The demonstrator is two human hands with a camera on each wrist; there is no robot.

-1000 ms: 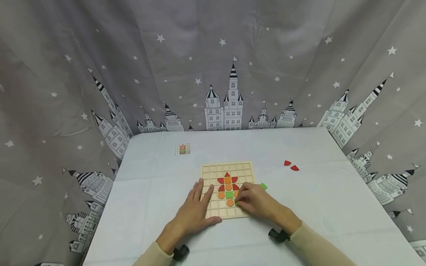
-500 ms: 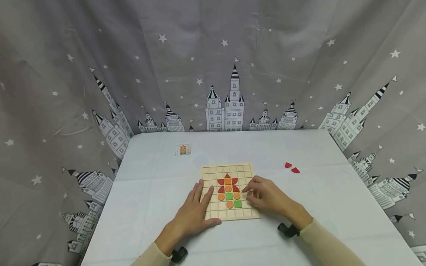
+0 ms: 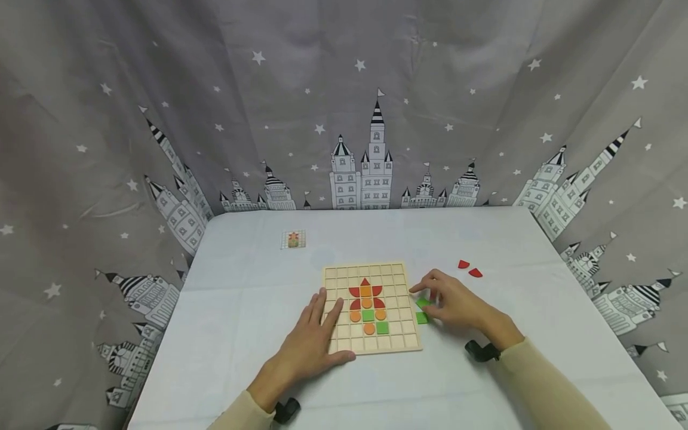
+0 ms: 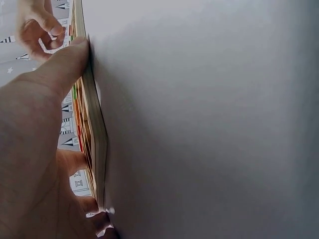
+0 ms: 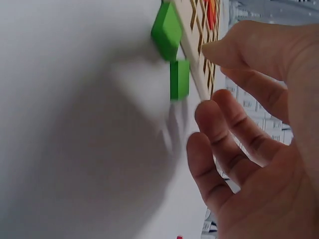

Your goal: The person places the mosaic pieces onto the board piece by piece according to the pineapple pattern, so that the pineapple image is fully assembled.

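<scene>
A pale wooden grid board (image 3: 398,342) carries a pattern of red, orange and green tiles, among them a green square tile (image 3: 382,327) low on the right. My left hand (image 3: 309,346) rests with spread fingers on the board's left edge, its thumb at the front edge. Off the board's right side lie two green tiles, one turned askew (image 5: 167,32) and one squarer to the edge (image 5: 180,79). Over them hovers my right hand (image 3: 457,303), thumb and fingers apart with nothing between them; in the head view it partly covers the askew tile.
Two red quarter-round tiles (image 3: 475,273) lie farther right on the white tabletop (image 3: 242,286). A small card (image 3: 293,239) printed with a similar pattern lies at the back left. A grey curtain (image 3: 344,119) with castles and stars hangs behind the table.
My right hand has let go of the green square tile on the board and moved right, over the loose green tiles. The left hand has stayed on the board.
</scene>
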